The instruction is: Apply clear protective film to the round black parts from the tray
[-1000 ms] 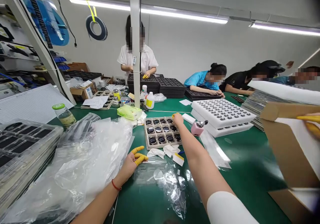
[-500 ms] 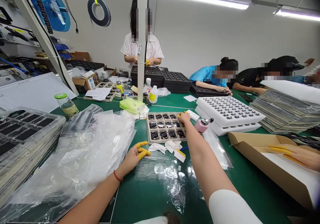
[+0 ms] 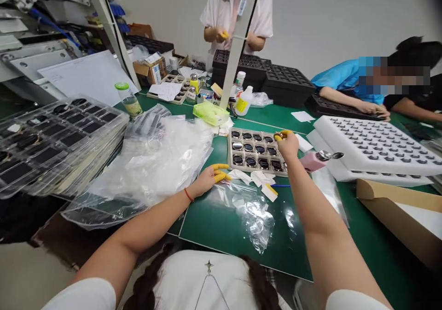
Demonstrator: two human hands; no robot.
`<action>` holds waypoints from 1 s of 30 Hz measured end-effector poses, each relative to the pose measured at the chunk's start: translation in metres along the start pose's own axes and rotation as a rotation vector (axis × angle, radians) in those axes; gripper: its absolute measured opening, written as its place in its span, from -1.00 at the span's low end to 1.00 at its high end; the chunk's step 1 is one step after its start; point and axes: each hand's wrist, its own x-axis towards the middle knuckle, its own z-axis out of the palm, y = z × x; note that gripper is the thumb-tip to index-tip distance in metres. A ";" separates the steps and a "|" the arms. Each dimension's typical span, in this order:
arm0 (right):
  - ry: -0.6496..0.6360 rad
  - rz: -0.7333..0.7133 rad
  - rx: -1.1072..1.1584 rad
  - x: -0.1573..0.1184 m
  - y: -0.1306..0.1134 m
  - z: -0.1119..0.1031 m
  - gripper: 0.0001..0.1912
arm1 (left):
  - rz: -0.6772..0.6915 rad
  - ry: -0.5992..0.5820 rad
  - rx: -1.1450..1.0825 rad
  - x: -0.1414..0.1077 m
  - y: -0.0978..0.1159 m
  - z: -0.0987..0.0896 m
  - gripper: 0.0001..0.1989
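Note:
A beige compartment tray [image 3: 229, 152] holds several round, dark, glossy discs with metal rims, like watch faces. At its right end, my right hand [image 3: 289, 145], yellow covers on its fingertips, is closed in a pinch around a small round rimmed disc [image 3: 279, 135]. The fingers partly hide that piece. My left hand [image 3: 206, 180] rests near the tray's lower left corner, yellow-covered fingers stretched out and apart, holding nothing. Crumpled white wipes [image 3: 240, 176] and a small white-and-yellow block [image 3: 270, 192] lie in front of the tray.
Clear plastic bags [image 3: 159, 158] and stacked clear trays [image 3: 65, 139] fill the left. A pink pump bottle [image 3: 313, 160], a white foam tray [image 3: 386, 139] and a cardboard box [image 3: 380, 204] stand right. A post [image 3: 238, 43] rises behind; co-workers sit and stand beyond.
The view has tilted down and turned left. My right hand now shows a round disc between its fingertips at the tray's right end. My left hand stays near the lower left corner.

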 end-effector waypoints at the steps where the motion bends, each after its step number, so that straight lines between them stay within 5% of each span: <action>1: 0.013 -0.107 0.164 -0.021 -0.010 0.000 -0.70 | 0.008 -0.008 0.005 -0.001 0.000 0.000 -0.49; 4: -0.113 -0.431 0.646 -0.101 -0.039 0.001 -0.79 | 0.026 -0.128 0.015 -0.007 0.003 0.002 -0.43; 7: -0.246 -0.702 0.751 -0.171 -0.058 0.005 -0.89 | 0.033 -0.283 0.011 -0.012 0.002 0.007 -0.35; 9: -0.247 -0.730 0.754 -0.197 -0.061 0.009 -0.85 | 0.029 -0.306 0.038 -0.013 -0.001 0.009 -0.32; 15: -0.260 -0.629 0.898 -0.207 -0.051 0.017 -0.76 | 0.161 -0.220 0.340 -0.016 -0.010 0.016 -0.33; 21: -0.309 -0.438 1.019 -0.208 -0.056 0.025 -0.81 | 0.305 -0.265 0.515 -0.022 -0.008 0.023 -0.24; 30: -0.056 -0.566 0.620 -0.220 -0.065 0.006 -0.83 | 0.300 -0.325 0.605 -0.025 0.001 0.024 -0.48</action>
